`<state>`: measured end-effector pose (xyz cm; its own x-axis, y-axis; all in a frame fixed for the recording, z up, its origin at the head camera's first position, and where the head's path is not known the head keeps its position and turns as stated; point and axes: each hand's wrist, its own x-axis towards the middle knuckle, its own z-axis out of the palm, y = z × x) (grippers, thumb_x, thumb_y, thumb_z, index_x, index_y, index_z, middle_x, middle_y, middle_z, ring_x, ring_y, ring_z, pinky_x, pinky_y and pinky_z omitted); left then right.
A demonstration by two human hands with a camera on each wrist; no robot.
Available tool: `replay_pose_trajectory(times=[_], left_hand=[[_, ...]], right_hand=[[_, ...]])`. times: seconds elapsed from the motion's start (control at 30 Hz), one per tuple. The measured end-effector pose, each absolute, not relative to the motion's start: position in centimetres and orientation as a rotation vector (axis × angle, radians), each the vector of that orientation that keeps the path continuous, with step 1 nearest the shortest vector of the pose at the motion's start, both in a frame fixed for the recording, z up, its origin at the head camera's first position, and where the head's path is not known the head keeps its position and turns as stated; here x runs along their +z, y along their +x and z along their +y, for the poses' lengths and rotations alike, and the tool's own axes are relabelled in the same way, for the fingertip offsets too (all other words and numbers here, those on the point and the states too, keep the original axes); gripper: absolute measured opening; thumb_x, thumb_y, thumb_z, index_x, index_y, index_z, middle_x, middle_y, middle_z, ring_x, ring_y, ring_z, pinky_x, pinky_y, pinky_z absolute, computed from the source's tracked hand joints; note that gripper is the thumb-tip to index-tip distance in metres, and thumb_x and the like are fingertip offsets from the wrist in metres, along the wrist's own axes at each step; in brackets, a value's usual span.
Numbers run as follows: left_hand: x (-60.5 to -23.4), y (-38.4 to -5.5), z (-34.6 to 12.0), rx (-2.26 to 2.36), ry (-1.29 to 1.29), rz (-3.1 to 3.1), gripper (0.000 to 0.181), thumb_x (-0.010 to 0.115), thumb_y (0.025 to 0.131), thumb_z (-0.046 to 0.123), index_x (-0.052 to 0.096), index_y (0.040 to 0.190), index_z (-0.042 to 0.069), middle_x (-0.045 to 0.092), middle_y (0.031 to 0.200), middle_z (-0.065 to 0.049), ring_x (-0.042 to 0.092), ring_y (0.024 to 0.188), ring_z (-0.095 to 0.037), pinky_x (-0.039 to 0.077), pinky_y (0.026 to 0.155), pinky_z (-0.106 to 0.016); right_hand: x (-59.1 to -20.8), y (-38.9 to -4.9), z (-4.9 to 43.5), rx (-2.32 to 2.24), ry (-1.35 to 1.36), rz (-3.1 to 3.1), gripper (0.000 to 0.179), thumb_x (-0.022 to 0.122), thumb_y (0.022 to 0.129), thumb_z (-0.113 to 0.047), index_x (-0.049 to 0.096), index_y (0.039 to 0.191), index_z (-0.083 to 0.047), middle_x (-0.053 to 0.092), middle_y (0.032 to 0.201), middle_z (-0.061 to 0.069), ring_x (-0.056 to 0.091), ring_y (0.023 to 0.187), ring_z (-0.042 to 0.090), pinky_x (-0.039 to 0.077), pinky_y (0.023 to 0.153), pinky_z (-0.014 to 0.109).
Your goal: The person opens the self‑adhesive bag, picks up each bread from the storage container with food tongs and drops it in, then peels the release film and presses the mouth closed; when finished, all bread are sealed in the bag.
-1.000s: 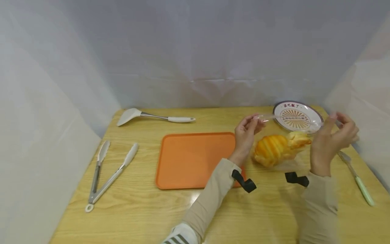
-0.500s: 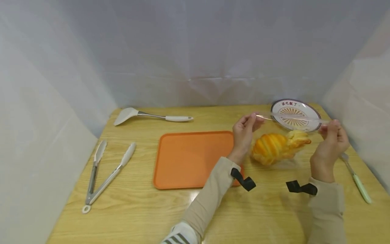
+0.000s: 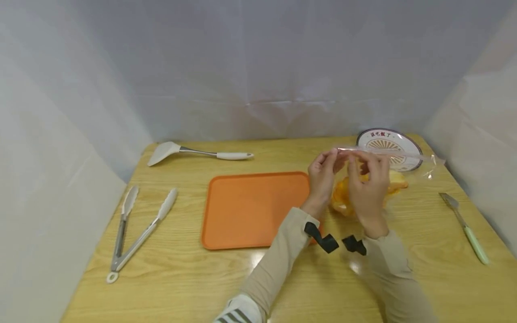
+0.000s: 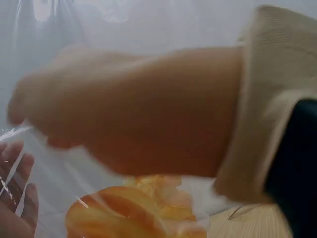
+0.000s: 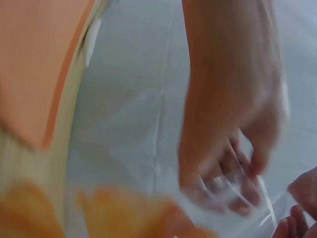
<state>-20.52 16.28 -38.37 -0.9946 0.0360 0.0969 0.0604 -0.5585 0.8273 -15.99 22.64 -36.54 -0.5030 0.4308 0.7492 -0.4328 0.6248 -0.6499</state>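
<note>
A clear plastic bag point(image 3: 428, 165) is stretched sideways, its top edge held up over the table. My left hand point(image 3: 321, 178) pinches the left end of that edge between thumb and fingers. Right beside it, my right hand point(image 3: 369, 190) has its bent fingers and thumb on the same edge. Orange-striped and pale yellow bread point(image 3: 341, 199) sits below, partly hidden by my right hand. In the left wrist view the bread point(image 4: 119, 210) shows through the shiny plastic. The right wrist view shows my left hand point(image 5: 228, 129) with plastic at its fingers.
An orange tray point(image 3: 254, 211) lies left of the bread. Spread tongs point(image 3: 139, 237) and a white-headed turner point(image 3: 165, 152) lie farther left. Behind the bag is a patterned plate point(image 3: 408, 148); a green-handled utensil point(image 3: 474, 242) lies at the right edge.
My right hand has moved left from the bag's right end to beside my left hand, now covering part of the bread. The bag's right end hangs free. My left hand stays in place.
</note>
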Motion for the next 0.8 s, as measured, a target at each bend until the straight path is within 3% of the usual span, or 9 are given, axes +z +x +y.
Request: replay_pose_trajectory(times=[0.1,0.17,0.23,0.33,0.43,0.67,0.8], left_hand=[[-38.4,-20.4,16.0,-2.761,-0.17,-1.497,0.032,0.056,0.1,0.015,0.062,0.106,-0.016,0.073,0.096,-0.014,0.063,0.079,0.0,0.055,0.082,-0.022],[-38.5,-20.4,15.8,-2.777,-0.192,-1.499,0.033,0.054,0.1,0.014,0.061,0.11,-0.017,0.071,0.101,-0.013,0.062,0.082,0.001,0.053,0.081,-0.019],[-38.6,-20.4,15.6,-2.808,-0.222,-1.478,0.033,0.051,0.102,0.011,0.058,0.115,-0.018,0.069,0.113,-0.017,0.061,0.086,0.001,0.052,0.082,-0.017],[-38.8,-20.5,15.4,-2.837,-0.26,-1.458,0.033,0.046,0.103,0.008,0.055,0.122,-0.018,0.062,0.128,-0.023,0.061,0.092,0.002,0.051,0.086,-0.019],[-38.9,-20.6,15.3,-2.812,-0.297,-1.491,0.032,0.045,0.103,0.008,0.053,0.126,-0.014,0.061,0.126,-0.029,0.062,0.091,0.001,0.053,0.09,-0.024],[-39.0,-20.7,14.7,-2.739,-0.364,-1.559,0.027,0.045,0.104,0.01,0.054,0.124,-0.005,0.063,0.116,-0.035,0.065,0.092,-0.003,0.054,0.095,-0.033],[-39.1,-20.6,14.6,-2.691,-0.393,-1.609,0.029,0.044,0.104,0.011,0.053,0.127,-0.004,0.061,0.118,-0.036,0.068,0.099,-0.015,0.054,0.094,-0.032]], right_hand=[[-36.9,-16.9,21.4,1.103,0.034,-1.905,0.017,0.063,0.093,-0.003,0.07,0.104,0.007,0.054,0.095,0.027,0.039,0.084,0.0,0.032,0.072,0.015],[-37.0,-17.4,21.2,1.134,0.011,-1.926,0.019,0.062,0.094,-0.005,0.07,0.105,0.007,0.054,0.096,0.027,0.04,0.083,-0.002,0.034,0.072,0.014],[-37.1,-17.7,21.2,1.185,-0.014,-1.929,0.02,0.062,0.094,-0.006,0.07,0.106,0.007,0.053,0.093,0.022,0.041,0.081,-0.002,0.035,0.07,0.013],[-36.9,-18.0,21.2,1.273,-0.058,-1.94,0.02,0.063,0.093,-0.007,0.07,0.107,0.006,0.051,0.09,0.005,0.042,0.08,-0.002,0.036,0.068,0.012],[-36.4,-18.2,21.2,1.391,-0.107,-1.955,0.021,0.063,0.093,-0.007,0.07,0.109,0.004,0.044,0.091,-0.009,0.043,0.077,0.0,0.037,0.066,0.012],[-35.5,-18.5,21.0,1.528,-0.185,-1.961,0.022,0.062,0.091,-0.005,0.07,0.109,0.005,0.045,0.088,-0.011,0.046,0.071,-0.001,0.039,0.064,0.011],[-35.5,-18.5,21.0,1.533,-0.189,-1.952,0.021,0.064,0.09,-0.006,0.071,0.107,0.004,0.045,0.086,-0.011,0.046,0.069,-0.002,0.038,0.063,0.011]])
